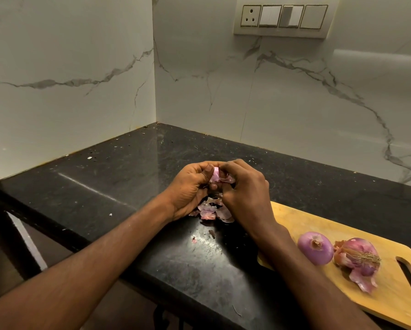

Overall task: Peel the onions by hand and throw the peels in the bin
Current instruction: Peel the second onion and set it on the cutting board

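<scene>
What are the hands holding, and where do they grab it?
An onion: the left hand cups its side, the right hand pinches its loose skin.

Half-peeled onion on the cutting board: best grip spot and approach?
Grip the half-peeled onion across its rounded body, coming from above. Its root tuft points right and loose skin trails toward the board's near edge; both would likely tear or slip.

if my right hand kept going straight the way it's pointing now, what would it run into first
Your right hand points left, so it would likely first meet the onion it already pinches, then your left hand gripping it.
</scene>
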`<action>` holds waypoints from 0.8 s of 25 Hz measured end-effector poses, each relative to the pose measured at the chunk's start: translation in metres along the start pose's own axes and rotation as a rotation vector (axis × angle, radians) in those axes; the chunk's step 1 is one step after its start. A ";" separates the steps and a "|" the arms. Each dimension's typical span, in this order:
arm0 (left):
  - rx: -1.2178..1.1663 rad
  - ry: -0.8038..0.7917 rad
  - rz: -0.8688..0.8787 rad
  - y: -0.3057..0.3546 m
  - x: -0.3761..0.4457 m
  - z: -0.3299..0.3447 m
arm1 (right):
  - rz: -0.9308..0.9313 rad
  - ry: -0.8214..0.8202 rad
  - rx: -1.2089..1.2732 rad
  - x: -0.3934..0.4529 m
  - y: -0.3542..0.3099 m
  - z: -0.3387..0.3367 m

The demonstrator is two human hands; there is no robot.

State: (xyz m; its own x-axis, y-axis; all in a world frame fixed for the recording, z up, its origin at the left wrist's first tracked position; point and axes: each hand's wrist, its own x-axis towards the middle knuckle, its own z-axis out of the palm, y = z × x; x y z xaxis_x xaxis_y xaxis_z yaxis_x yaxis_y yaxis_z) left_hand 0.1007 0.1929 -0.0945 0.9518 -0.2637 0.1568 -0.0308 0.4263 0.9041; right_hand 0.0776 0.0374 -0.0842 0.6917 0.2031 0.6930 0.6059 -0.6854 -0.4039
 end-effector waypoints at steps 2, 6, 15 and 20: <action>-0.020 0.003 0.009 0.000 0.000 0.001 | 0.006 0.020 -0.006 0.000 -0.001 0.000; -0.037 0.039 0.020 -0.001 0.001 0.001 | 0.019 0.039 0.000 0.002 0.001 -0.005; 0.043 0.135 0.016 0.002 -0.001 -0.001 | -0.001 0.055 0.030 0.001 0.001 -0.006; 0.026 0.144 -0.017 0.004 -0.002 0.002 | -0.015 0.048 0.015 0.001 0.002 -0.005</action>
State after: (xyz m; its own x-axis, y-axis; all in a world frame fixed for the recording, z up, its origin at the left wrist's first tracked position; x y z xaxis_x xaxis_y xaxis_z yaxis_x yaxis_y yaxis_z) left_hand 0.0983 0.1931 -0.0908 0.9861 -0.1430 0.0849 -0.0209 0.3998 0.9164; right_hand 0.0782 0.0329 -0.0814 0.6631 0.1796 0.7267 0.6222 -0.6720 -0.4016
